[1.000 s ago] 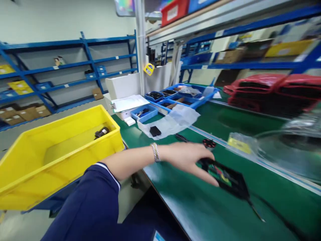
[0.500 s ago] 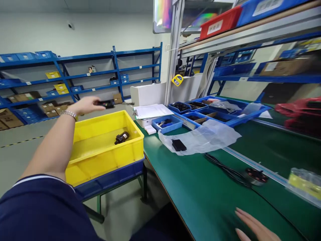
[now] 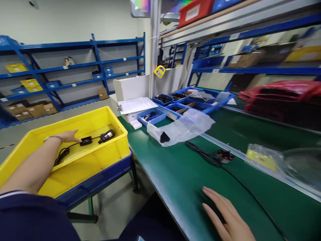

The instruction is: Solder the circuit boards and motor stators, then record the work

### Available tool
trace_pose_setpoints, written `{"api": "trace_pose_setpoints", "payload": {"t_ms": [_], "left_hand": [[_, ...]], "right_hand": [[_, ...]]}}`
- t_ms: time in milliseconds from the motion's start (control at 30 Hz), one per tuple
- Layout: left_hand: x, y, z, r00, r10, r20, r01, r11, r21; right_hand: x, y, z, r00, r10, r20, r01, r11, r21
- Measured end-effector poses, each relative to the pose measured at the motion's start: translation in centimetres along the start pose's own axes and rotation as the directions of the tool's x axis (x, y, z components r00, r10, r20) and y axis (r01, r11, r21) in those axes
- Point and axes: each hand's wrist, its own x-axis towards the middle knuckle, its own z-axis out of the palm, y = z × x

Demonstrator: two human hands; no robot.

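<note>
Indoors, a black cable point(image 3: 61, 155) is lying coiled in a yellow bin point(image 3: 100, 162), where a person's left hand point(image 3: 67, 136) is reaching, fingers spread, at the edge of a small black case point(image 3: 86, 141); a black cylindrical part point(image 3: 107, 135) is resting to its right. On the green worktop point(image 3: 155, 167), a dark block point(image 3: 165, 137) is sitting on white wrapping point(image 3: 190, 125), a looped cord point(image 3: 200, 151) is running beside a round motor point(image 3: 225, 156), and the right hand point(image 3: 234, 221) is extending parted fingers.
</note>
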Motion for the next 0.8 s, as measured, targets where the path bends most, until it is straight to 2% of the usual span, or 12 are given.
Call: {"api": "trace_pose_setpoints", "payload": {"t_ms": [100,133,167,233,267,333,367,433,500,600,700,800], "left_hand": [[0.3,2.2,-2.8,0.982,0.091,-0.164,-0.086,0.996,0.04],[0.5,3.9,-3.7,0.94,0.14,-0.311,-0.127,0.99,0.061],[0.5,6.2,-4.6,0.873,0.203,-0.444,-0.189,0.979,0.077],[-0.4,12.7,-5.8,0.716,0.387,-0.581,-0.404,0.909,0.108],[-1.4,16.7,-6.0,0.649,0.47,-0.598,-0.512,0.852,0.114],[-3.9,25.3,-5.4,0.5,0.665,-0.554,-0.717,0.677,0.166],[-5.2,29.7,-4.7,0.41,0.763,-0.5,-0.804,0.561,0.197],[-7.1,37.6,-2.6,0.286,0.878,-0.384,-0.908,0.376,0.184],[-7.8,43.9,-0.4,0.255,0.924,-0.285,-0.949,0.296,0.11],[-6.8,50.0,1.9,0.295,0.919,-0.263,-0.949,0.313,0.03],[-5.6,52.3,2.5,0.327,0.902,-0.282,-0.941,0.338,-0.009],[-5.6,52.1,2.8,0.312,0.912,-0.268,-0.949,0.314,-0.037]], "right_hand": [[0.2,-1.4,-0.6,1.0,-0.017,0.014,0.017,1.0,-0.001],[0.3,-1.8,-0.7,0.999,-0.006,0.05,0.006,1.0,-0.002],[0.4,-2.1,-0.8,0.997,0.007,0.079,-0.007,1.0,-0.004],[0.4,-2.6,-1.0,0.99,0.038,0.137,-0.036,0.999,-0.012],[0.4,-2.9,-1.1,0.986,0.05,0.158,-0.047,0.999,-0.019],[0.1,-3.4,-1.3,0.979,0.067,0.192,-0.061,0.997,-0.038],[-0.2,-3.6,-1.5,0.976,0.07,0.205,-0.062,0.997,-0.047],[-1.0,-4.0,-1.9,0.972,0.071,0.224,-0.058,0.996,-0.062],[-2.1,-4.0,-2.5,0.969,0.079,0.232,-0.061,0.995,-0.085],[-3.7,-3.5,-3.5,0.966,0.129,0.223,-0.094,0.983,-0.159],[-5.0,-2.4,-4.2,0.971,0.16,0.177,-0.118,0.967,-0.227],[-5.9,-1.2,-4.2,0.989,0.095,0.111,-0.062,0.96,-0.272]]}}
